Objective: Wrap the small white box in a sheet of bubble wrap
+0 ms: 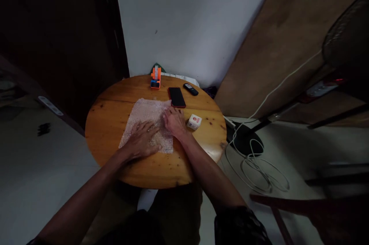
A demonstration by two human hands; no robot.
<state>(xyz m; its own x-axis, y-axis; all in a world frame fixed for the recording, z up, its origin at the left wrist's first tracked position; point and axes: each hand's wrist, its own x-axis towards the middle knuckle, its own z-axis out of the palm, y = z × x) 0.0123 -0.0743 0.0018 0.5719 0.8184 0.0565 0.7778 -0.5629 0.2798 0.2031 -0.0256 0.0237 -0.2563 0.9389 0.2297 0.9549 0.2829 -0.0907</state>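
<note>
1. Round wooden bench (115, 137) carries everything.
2. Bubble wrap sheet (144, 116) lies flat at bench centre.
3. Left hand (142, 139) presses flat, fingers spread, on the sheet.
4. Right hand (174, 122) rests flat at its right edge.
5. Phone (177, 97) lies far; small box (194, 121) right.

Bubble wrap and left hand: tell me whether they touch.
Touching. The head view shows the left hand lying flat on the bubble wrap, fingers spread across it.
</note>
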